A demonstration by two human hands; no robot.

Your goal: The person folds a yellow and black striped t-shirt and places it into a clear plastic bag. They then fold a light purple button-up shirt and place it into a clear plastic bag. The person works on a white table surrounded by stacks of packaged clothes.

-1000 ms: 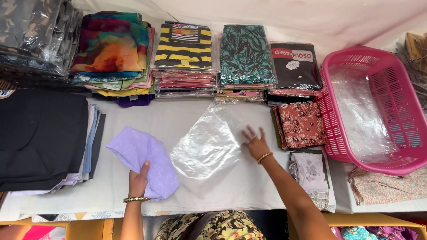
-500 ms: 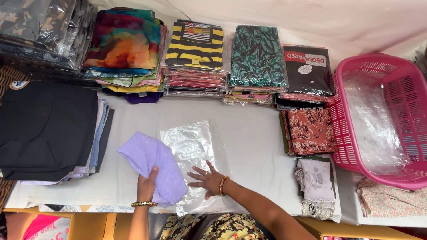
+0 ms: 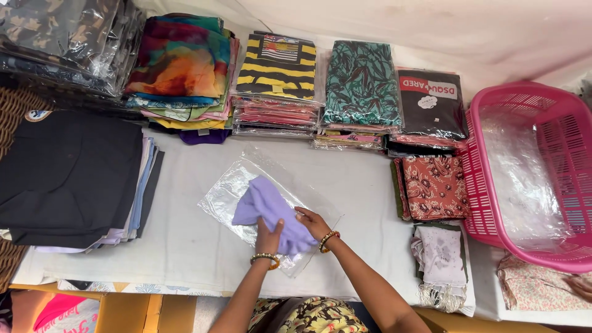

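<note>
A folded lavender cloth [image 3: 266, 206] lies on a clear plastic bag [image 3: 229, 192] spread on the white table cover [image 3: 185, 240]. My left hand [image 3: 269, 234] grips the cloth's near end from the left. My right hand [image 3: 313, 223] presses on the same end from the right, fingers on the cloth and the bag's edge. Both wrists carry beaded bangles.
Stacks of bagged folded garments line the back: a multicoloured stack [image 3: 182, 68], a yellow-and-black striped one [image 3: 277, 68], a green leafy one [image 3: 362, 83], a black one [image 3: 430, 105]. A dark pile [image 3: 71, 176] sits left. A pink basket [image 3: 555, 129] holding clear bags stands right, beside a red patterned cloth [image 3: 435, 188].
The lavender cloth moved from the table left of the bag onto the bag. My right hand came back from the bag's far side to the cloth's near end. The bag shifted nearer.
</note>
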